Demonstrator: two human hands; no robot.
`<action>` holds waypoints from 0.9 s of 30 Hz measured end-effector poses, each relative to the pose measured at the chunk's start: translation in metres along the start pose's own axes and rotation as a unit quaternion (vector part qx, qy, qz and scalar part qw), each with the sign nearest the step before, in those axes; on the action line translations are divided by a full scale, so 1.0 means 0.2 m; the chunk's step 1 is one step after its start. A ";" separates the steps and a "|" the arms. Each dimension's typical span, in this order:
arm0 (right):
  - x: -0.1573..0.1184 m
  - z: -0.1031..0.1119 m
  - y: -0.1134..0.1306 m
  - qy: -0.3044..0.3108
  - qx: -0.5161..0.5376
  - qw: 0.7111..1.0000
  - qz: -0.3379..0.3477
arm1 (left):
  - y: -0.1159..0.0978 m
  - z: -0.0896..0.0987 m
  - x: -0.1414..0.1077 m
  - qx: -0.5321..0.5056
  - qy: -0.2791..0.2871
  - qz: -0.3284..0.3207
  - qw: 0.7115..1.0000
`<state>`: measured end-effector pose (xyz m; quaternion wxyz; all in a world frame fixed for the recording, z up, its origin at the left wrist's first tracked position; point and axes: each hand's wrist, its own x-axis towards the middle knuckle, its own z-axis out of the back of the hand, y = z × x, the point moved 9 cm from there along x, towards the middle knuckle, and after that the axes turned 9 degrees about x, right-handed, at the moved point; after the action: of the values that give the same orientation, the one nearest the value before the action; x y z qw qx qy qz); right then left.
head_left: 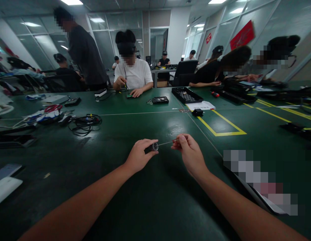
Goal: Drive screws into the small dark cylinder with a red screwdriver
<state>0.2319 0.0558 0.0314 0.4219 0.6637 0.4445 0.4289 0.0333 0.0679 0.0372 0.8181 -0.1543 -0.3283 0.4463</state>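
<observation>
2 flat slabs lie at the near left of the green table [145,201]: 1 grey slab [8,171] and, just nearer, 1 white slab [7,190]. To their right is 1 tan scrap [47,175]. Farther off on the left are 1 red cable coil [53,108] and, right of it and a little nearer, 1 bundle of black cables [85,125]. Beyond these sits 1 white device [101,92].

At the far side, 1 person in a white shirt [139,72] has 1 hand at 1 green board [130,96].

Near the middle, the left hand [139,154] curls thumb and fingers around 1 dark cylinder [153,147], its round end facing right. 1 thin rod [165,143] spans from that end to the right hand [190,150], which pinches it between thumb and fingertips. Whether the rod enters the cylinder cannot be told.

Far beyond the hands is 1 black device [160,100]; right of it, 1 black tray [177,96] holds many small parts, too small to count. Nearer and right come 1 small black box [197,112], 1 white sheet [203,106] and 1 yellow tape outline [231,134]. At near right lies 1 flat item [256,184], its surface blurred.
</observation>
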 end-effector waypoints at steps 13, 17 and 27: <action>-0.05 -0.03 0.12 0.018 -0.105 0.993 0.050 | 0.00 -0.02 -0.01 0.021 0.005 -0.011 1.000; -0.07 -0.05 0.15 0.033 -0.096 0.992 0.079 | 0.01 -0.02 -0.01 0.016 -0.002 -0.012 1.000; -0.07 -0.04 0.15 0.011 -0.117 0.990 0.081 | -0.01 -0.02 -0.01 0.020 0.002 -0.013 1.000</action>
<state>0.2282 0.0368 0.0585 0.4558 0.6385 0.3410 0.5180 0.0359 0.0647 0.0337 0.8272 -0.1346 -0.3199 0.4420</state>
